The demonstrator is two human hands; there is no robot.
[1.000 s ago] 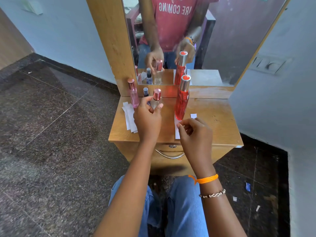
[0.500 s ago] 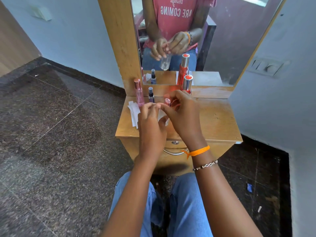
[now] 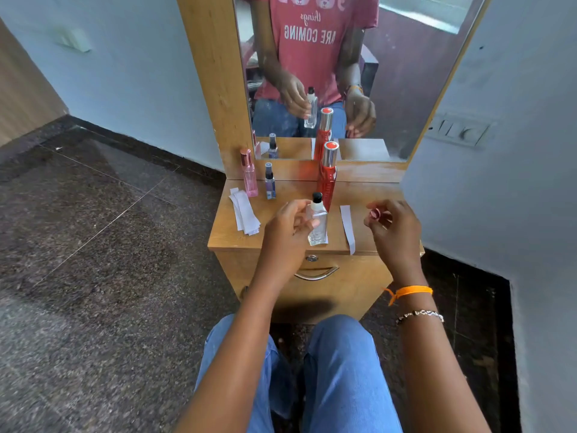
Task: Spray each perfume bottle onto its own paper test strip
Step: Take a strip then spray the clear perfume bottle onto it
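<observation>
My left hand [image 3: 288, 228] holds a small clear perfume bottle [image 3: 318, 223] upright above the front of the wooden dressing table [image 3: 281, 210]; its black spray nozzle is bare. My right hand [image 3: 394, 228] pinches the bottle's pink cap [image 3: 374, 213], apart to the right. A single paper test strip [image 3: 347, 228] lies between my hands, overhanging the front edge. A tall red bottle [image 3: 327, 175] stands just behind the clear one. A pink bottle [image 3: 249, 173] and a small purple bottle [image 3: 270, 181] stand at the back left. A pile of test strips [image 3: 244, 211] lies at the left.
A mirror [image 3: 374, 73] rises behind the table and reflects the bottles and both hands. A drawer with a metal handle [image 3: 316, 272] sits under the tabletop. A wall with a switch plate [image 3: 459, 131] is close on the right. Dark stone floor spreads to the left.
The left hand lifted the clear bottle off the table. The right hand came over to it, pulled the pink cap off and moved away to the right with the cap.
</observation>
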